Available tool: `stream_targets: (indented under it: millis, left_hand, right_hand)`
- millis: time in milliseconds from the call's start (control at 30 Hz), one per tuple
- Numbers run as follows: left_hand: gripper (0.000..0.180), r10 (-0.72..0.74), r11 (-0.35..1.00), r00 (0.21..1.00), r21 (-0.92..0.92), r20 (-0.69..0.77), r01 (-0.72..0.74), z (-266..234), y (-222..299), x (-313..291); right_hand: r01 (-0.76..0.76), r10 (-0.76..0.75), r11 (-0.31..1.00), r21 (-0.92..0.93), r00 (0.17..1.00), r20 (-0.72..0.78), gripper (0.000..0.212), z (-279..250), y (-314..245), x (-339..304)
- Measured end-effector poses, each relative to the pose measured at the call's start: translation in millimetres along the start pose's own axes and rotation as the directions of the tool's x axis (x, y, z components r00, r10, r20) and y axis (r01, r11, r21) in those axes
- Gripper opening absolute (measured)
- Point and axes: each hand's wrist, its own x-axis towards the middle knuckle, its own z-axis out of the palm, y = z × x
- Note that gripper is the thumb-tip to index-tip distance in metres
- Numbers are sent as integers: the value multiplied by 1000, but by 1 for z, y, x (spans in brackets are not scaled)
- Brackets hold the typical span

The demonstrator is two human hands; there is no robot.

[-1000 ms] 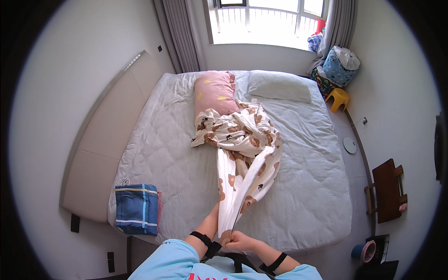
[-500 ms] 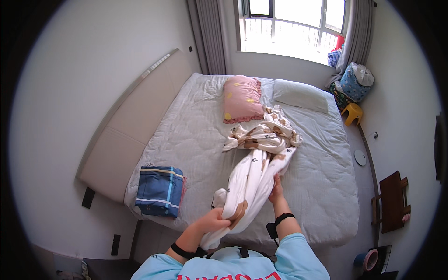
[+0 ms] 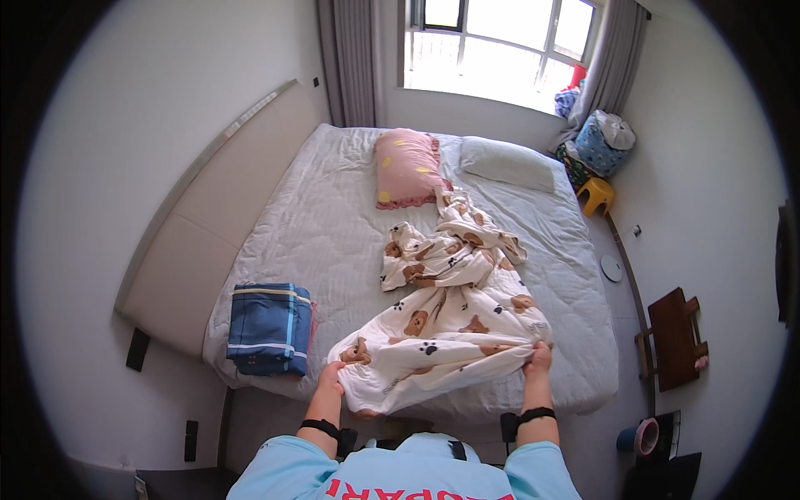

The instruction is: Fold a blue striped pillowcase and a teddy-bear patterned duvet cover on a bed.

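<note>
A cream blanket [image 3: 450,321] with brown bears and dark paw prints lies partly spread over the near half of the bed. My left hand [image 3: 332,377] grips its near left corner, and my right hand [image 3: 540,357] grips the near right one, the arms held wide apart. Between them the near edge sags in a shallow curve. Farther off, the blanket stays bunched in folds, its far end reaching the pink ruffled pillow [image 3: 407,169]. Folded blue bedding [image 3: 268,327] with pale stripes sits to the left of my left hand.
White quilted bedding [image 3: 333,217] covers the bed, with a padded headboard [image 3: 212,212] at left. A white pillow [image 3: 508,162] lies at the far side. Along the right are a yellow stool [image 3: 595,195], a stuffed blue bag [image 3: 602,143] and a brown wooden folding piece [image 3: 673,337].
My hands have moved apart, the left going left and the right going right. The blanket's near part, gathered lengthwise before, now fans out broadly between them.
</note>
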Motion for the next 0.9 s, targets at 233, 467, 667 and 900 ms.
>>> stream_targets:
  millis: [233,467,667,900]
  left_hand:
    - [43,113,964,991,-235,-69,-127,68,-41,9]
    - [49,-69,998,987,15,146,68,62,-62,-18]
    - [34,-96,983,841,185,533,-5,135,-151,-69]
    - [28,37,569,646,515,763,-641,254,-281,-173]
  right_hand:
    - [606,-617,781,-148,714,-332,33,-134,-176,-139]
    - [128,-131,991,-28,945,-299,36,-157,-137,-104]
    - [318,369,630,-709,681,633,36,-59,-78,-132]
    - [412,831,371,-832,252,495,40,-81,-95,-144]
